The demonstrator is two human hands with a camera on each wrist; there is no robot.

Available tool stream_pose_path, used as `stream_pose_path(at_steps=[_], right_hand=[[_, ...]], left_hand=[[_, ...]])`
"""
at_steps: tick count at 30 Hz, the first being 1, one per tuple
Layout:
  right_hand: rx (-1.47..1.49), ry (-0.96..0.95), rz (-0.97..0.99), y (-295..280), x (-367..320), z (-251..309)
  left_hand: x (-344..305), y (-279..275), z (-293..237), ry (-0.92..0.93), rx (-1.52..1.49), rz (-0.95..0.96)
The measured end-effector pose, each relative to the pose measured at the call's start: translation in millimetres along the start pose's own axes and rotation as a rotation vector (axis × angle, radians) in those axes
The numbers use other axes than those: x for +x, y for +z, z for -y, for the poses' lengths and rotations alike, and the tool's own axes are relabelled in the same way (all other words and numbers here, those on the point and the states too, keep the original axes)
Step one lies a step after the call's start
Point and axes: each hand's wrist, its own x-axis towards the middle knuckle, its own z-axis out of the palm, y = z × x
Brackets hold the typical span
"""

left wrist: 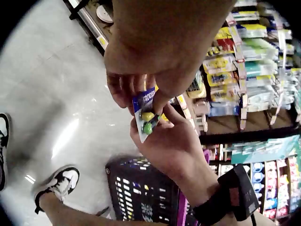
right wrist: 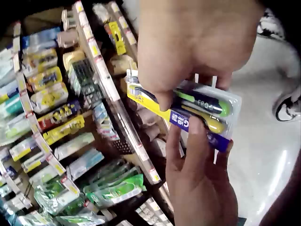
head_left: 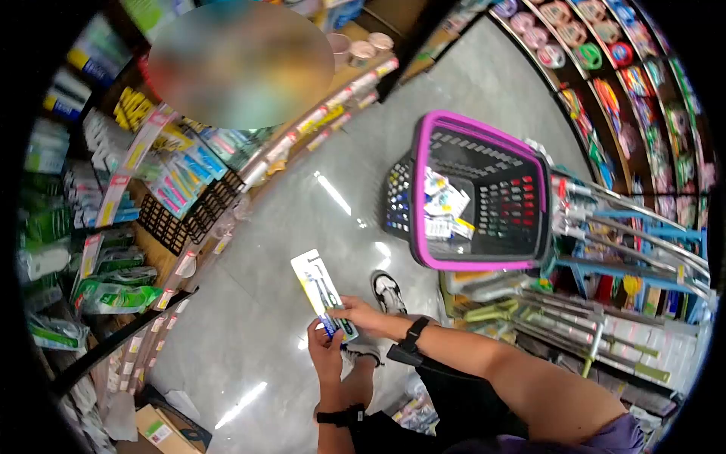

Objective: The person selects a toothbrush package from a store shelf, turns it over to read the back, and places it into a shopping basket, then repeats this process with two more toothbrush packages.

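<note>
Both hands hold a toothbrush pack (head_left: 314,280) over the floor, in front of the body. Through its clear blister show two dark-handled brushes, one handle end green and one yellow, on a white, yellow and blue card. My left hand (head_left: 327,352) grips the lower, blue end, its thumb pressed on the front in the right wrist view. Higher along the same pack, my right hand (head_left: 359,314) pinches the side edge, thumb across the front. In the left wrist view the left hand (left wrist: 150,61) hides most of the pack.
A black basket with a magenta rim (head_left: 421,197) stands on the floor ahead to the right, several packs (head_left: 446,203) inside. Shelves of toothbrushes (head_left: 181,178) line the left. Metal-tubed racks (head_left: 628,234) stand at right. A cardboard box (head_left: 166,431) lies lower left. Shoes (head_left: 388,291) show below the hands.
</note>
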Motion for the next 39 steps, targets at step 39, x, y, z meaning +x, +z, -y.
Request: stream_pose_path(at_steps=[39], right_hand=[[-0.664,0.080,-0.440,-237,-331,108]], left_hand=[[-121,82,-344,0.204,0.352,0.163]])
